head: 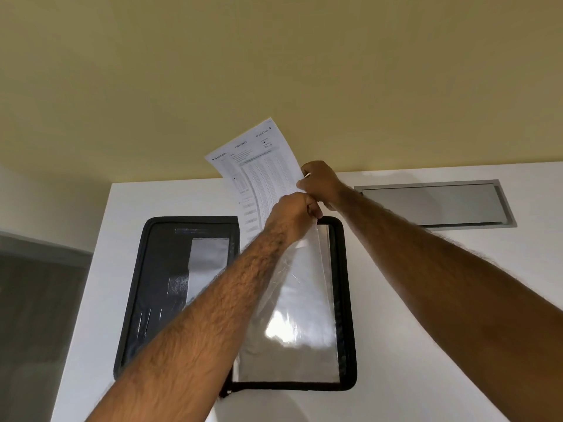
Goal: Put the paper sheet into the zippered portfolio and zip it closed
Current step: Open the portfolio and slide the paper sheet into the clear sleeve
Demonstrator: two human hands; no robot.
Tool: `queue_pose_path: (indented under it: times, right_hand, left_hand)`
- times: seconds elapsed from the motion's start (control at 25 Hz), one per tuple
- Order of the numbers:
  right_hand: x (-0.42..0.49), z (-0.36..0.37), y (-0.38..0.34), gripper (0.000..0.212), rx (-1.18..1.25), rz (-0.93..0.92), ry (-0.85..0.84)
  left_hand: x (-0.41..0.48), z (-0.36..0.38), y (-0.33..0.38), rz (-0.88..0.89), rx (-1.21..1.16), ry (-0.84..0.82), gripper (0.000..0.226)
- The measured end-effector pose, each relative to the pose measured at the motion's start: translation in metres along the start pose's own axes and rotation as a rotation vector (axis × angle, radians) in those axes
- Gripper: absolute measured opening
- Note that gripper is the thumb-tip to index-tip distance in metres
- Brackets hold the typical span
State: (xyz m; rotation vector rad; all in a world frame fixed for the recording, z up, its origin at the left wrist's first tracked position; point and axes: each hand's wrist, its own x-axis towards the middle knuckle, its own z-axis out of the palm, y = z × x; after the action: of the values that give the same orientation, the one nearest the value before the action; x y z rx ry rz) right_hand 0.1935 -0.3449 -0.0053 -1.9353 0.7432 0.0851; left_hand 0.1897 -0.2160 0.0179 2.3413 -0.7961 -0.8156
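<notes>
A black zippered portfolio point(143, 287) lies open flat on the white table point(426, 300). Its right half carries clear plastic sleeves point(298, 324). The printed paper sheet point(259, 169) stands tilted above the far edge of the right half, its lower end at the sleeve's top opening. My left hand point(292, 213) pinches the top edge of the clear sleeve and lifts it. My right hand point(323, 184) grips the sheet's right edge. The two hands touch each other, and the sheet's bottom edge is hidden behind them.
A grey metal cable hatch point(435, 205) is set into the table at the far right. The table's left edge runs beside the portfolio, with grey floor point(36, 300) below. A yellow wall point(274, 71) stands behind the table.
</notes>
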Motion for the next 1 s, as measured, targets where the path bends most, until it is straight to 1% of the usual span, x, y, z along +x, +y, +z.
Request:
queue_pose_path:
  times: [0.12,0.2,0.24,0.36,0.48,0.56,0.6,0.64,0.72,0.8,0.88,0.96,1.0]
  right_hand:
    - [-0.008,-0.013,0.001,0.020,0.011,0.067,-0.172]
    - [-0.012,-0.018,0.001,0.015,0.010,0.112,-0.255]
    - [-0.013,-0.019,0.002,0.012,-0.004,0.146,-0.281]
    - [-0.013,-0.020,0.012,0.018,-0.104,0.287,-0.353]
    - [-0.010,-0.021,0.025,0.018,-0.129,0.375,-0.414]
    - [-0.006,-0.017,0.028,0.019,-0.087,0.390,-0.389]
    - [-0.004,-0.015,0.029,0.019,-0.019,0.391,-0.350]
    - [-0.001,-0.012,0.028,0.017,0.068,0.386,-0.295]
    - [0.007,-0.006,0.025,0.003,0.192,0.345,-0.160]
    - [0.016,-0.001,0.023,0.008,0.178,0.299,-0.068]
    - [0.019,-0.001,0.022,0.024,0.040,0.254,-0.076]
    - [0.016,-0.007,0.025,0.040,-0.079,0.219,-0.184]
    - [0.013,-0.011,0.027,0.042,-0.105,0.215,-0.258]
  left_hand:
    - [0.001,0.016,-0.002,0.013,0.046,0.070,0.028]
    - [0.001,0.025,-0.003,0.057,0.064,0.121,0.027]
    - [0.001,0.029,-0.003,0.074,0.059,0.147,0.027]
    - [-0.003,0.042,-0.004,0.089,0.008,0.185,0.026]
    - [-0.009,0.054,-0.005,0.135,-0.024,0.217,0.023]
    - [-0.009,0.059,-0.010,0.167,-0.043,0.243,0.022]
    - [-0.008,0.061,-0.012,0.182,-0.033,0.247,0.021]
    - [-0.006,0.063,-0.014,0.194,-0.014,0.249,0.020]
    - [-0.003,0.065,-0.015,0.215,0.015,0.254,0.018]
    - [0.000,0.067,-0.015,0.233,0.032,0.271,0.015]
    - [0.002,0.069,-0.016,0.223,0.045,0.281,0.016]
    - [0.003,0.070,-0.018,0.197,0.040,0.286,0.017]
    - [0.004,0.070,-0.019,0.173,0.009,0.270,0.018]
